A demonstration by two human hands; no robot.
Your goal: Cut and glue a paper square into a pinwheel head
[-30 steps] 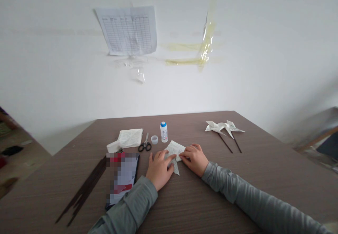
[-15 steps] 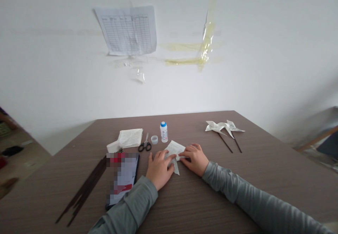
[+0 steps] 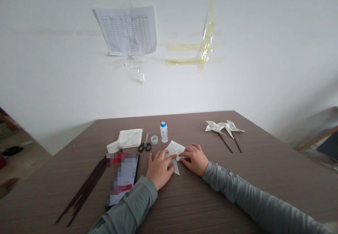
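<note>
A piece of printed paper (image 3: 174, 148), partly folded, lies on the brown table (image 3: 200, 205). My left hand (image 3: 158, 168) rests flat on its left part with the fingers spread. My right hand (image 3: 194, 159) presses on its right part with the fingers curled down onto the sheet. Both arms wear grey sleeves. The paper's middle is hidden under the fingers.
Behind the paper stand a small white bottle with a blue cap (image 3: 164, 131), its loose cap (image 3: 154, 140), scissors (image 3: 145, 144) and folded papers (image 3: 128, 138). Dark sticks (image 3: 84, 189) and a blurred flat item (image 3: 121, 177) lie left. Two paper pinwheels (image 3: 224, 128) lie at the back right.
My right hand's fingers have slid slightly left along the paper. The left hand stays where it was.
</note>
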